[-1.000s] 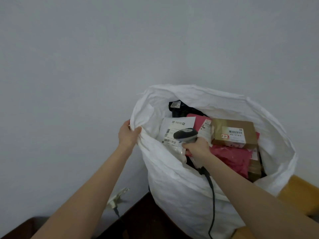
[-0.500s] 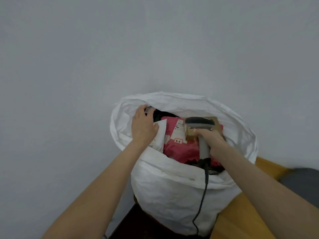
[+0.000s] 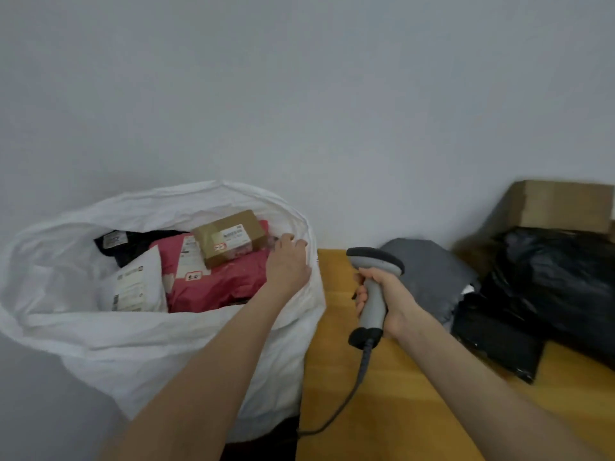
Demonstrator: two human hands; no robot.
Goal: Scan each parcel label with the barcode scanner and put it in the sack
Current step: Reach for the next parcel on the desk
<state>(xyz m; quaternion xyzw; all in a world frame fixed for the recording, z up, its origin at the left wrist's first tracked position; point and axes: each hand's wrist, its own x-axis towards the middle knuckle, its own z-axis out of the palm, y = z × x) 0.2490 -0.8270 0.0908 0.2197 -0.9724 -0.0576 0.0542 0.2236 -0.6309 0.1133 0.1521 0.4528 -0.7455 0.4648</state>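
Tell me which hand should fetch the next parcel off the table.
Left, probably. The right hand grips the scanner, so it cannot grasp, though it is nearer the grey parcel. The left hand holds nothing and rests at the sack's rim, free to reach across.

White sack, pink parcel, grey scanner
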